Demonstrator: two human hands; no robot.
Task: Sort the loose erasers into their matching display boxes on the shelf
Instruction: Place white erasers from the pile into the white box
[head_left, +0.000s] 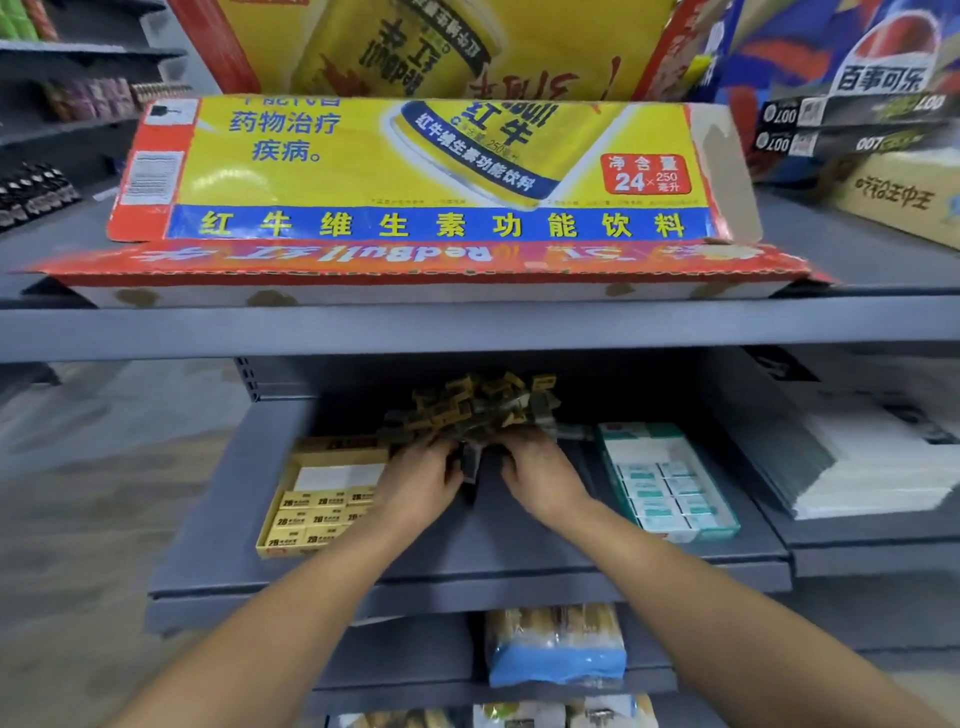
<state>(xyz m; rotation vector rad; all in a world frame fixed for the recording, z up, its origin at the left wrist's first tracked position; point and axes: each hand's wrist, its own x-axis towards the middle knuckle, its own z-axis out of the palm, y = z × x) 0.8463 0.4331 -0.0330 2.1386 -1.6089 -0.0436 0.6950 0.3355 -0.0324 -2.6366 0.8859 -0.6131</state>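
A heap of loose erasers (478, 408) lies at the back of the grey shelf (467, 551), in shadow. A yellow display box (317, 501) with yellow 2B erasers stands at the left. A green display box (667, 480) with white-and-green erasers stands at the right. My left hand (418, 480) and my right hand (540, 475) reach side by side into the front of the heap, with fingers curled among the erasers. A dark eraser (470, 465) shows between the two hands. Which hand holds it I cannot tell.
A flattened Red Bull carton (426, 171) lies on the shelf above, whose front edge overhangs the heap. White paper stacks (878, 467) sit on the shelf to the right. Packaged goods (556, 644) lie on the lower shelf.
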